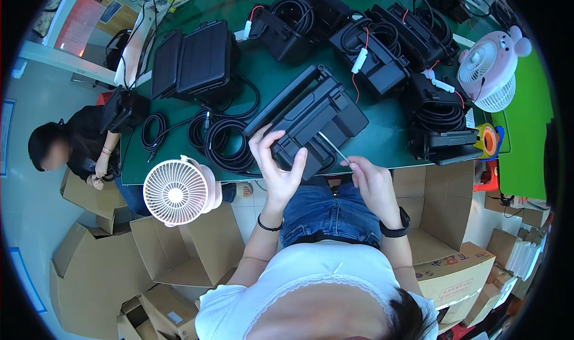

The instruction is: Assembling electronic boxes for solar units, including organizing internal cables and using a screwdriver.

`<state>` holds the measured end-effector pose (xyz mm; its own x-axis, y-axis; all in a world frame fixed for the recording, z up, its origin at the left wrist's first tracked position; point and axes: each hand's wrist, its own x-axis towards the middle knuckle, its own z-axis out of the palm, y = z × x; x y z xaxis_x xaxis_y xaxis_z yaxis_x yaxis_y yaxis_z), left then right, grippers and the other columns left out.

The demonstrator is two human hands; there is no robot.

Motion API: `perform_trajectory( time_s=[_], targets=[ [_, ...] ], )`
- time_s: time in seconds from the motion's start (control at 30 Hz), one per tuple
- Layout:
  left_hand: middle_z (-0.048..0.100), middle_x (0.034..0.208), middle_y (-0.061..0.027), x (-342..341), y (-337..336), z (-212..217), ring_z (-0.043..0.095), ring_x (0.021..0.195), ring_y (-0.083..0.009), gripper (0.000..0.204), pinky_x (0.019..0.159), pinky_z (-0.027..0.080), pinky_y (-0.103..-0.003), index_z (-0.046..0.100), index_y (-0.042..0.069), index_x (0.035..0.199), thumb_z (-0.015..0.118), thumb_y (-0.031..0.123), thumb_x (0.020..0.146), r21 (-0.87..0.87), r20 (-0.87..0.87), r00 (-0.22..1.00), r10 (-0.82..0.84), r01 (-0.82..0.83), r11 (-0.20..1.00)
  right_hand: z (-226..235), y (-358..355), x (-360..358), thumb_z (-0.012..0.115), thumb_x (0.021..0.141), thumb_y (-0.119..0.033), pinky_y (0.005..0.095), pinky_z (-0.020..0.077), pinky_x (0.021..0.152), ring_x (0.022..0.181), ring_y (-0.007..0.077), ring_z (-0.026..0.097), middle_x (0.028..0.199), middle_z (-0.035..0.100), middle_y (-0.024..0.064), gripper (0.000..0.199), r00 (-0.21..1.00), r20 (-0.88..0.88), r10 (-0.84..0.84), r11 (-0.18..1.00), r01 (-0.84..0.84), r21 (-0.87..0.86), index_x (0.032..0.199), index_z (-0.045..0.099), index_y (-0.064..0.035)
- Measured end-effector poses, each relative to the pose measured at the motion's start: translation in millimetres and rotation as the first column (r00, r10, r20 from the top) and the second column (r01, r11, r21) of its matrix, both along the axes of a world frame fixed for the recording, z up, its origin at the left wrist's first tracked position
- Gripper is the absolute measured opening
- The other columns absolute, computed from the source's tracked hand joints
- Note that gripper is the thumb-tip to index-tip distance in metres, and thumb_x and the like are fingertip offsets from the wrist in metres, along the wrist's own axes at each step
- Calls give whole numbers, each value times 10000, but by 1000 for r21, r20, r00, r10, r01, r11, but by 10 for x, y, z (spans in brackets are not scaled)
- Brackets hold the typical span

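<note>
A black hard plastic case (320,116) sits tilted at the table's near edge, its long flap or lid raised along the far left side. My left hand (279,169) holds the case's lower left end, thumb on the near face and fingers at the side. Pinched in my right hand (373,184) is a thin, light metal rod (333,146), whose far end meets the near face of the case. What kind of tool it is does not show. A black cable loop (327,162) hangs partly hidden by the case.
Coiled black cable (230,148) and another black case (206,59) lie left on the green table (275,65). Several cases with cables stand behind and right. Fans, one white (175,193) and one pink (487,62), flank me. Cardboard boxes (185,244) surround me; a person (81,136) works at left.
</note>
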<state>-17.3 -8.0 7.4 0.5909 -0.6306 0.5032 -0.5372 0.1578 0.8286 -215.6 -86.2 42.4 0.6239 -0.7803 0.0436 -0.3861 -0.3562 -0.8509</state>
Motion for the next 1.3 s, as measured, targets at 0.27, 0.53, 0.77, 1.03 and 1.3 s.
perform_trajectory(
  time_s=[0.27, 0.53, 0.77, 1.03, 1.3],
  targets=[
    [384, 1301, -185, -42, -102, -61, 420, 1223, -316, 522, 1037, 356, -414, 474, 72, 1213, 761, 77, 776, -35, -97, 993, 61, -65, 997, 90, 97, -92, 597, 945, -96, 358, 518, 568, 622, 280, 648, 776, 678, 122, 120, 993, -74, -93, 953, 68, -295, 1033, 648, -34],
    [378, 1300, -181, -65, -113, -52, 421, 1220, -308, 514, 1029, 361, -399, 473, 77, 1213, 756, 76, 784, -31, -84, 993, 84, -87, 996, 246, 172, 91, 624, 914, -102, 300, 500, 531, 619, 191, 610, 710, 595, 73, 164, 961, -256, -108, 818, -60, -572, 1069, 621, -49],
    [376, 1307, -184, -60, -116, -67, 433, 1216, -318, 519, 1017, 375, -412, 470, 78, 1219, 753, 60, 784, -38, -84, 993, 80, -83, 996, 216, 206, 152, 620, 918, -107, 308, 504, 531, 607, 199, 605, 704, 585, 74, 159, 954, -269, -129, 815, -52, -577, 1064, 617, -46],
    [363, 1340, -201, -105, -107, -44, 420, 1248, -338, 519, 1026, 386, -412, 491, 81, 1171, 783, 45, 743, -108, 107, 993, 49, -38, 993, -74, -89, -13, 496, 1005, -96, 261, 420, 526, 517, 103, 498, 575, 535, 49, 213, 995, 80, 60, 942, -83, 326, 1027, 693, -19],
    [418, 1332, -246, 59, 245, -192, 458, 1227, -399, 545, 1011, 415, -442, 537, 127, 1106, 856, 105, 665, -99, 449, 879, 159, -128, 987, -212, -338, -482, 648, 951, -289, 197, 326, 520, 566, 29, 407, 711, 484, -53, 296, 894, 339, 292, 804, -421, 419, 1069, 654, -17]
  ],
)
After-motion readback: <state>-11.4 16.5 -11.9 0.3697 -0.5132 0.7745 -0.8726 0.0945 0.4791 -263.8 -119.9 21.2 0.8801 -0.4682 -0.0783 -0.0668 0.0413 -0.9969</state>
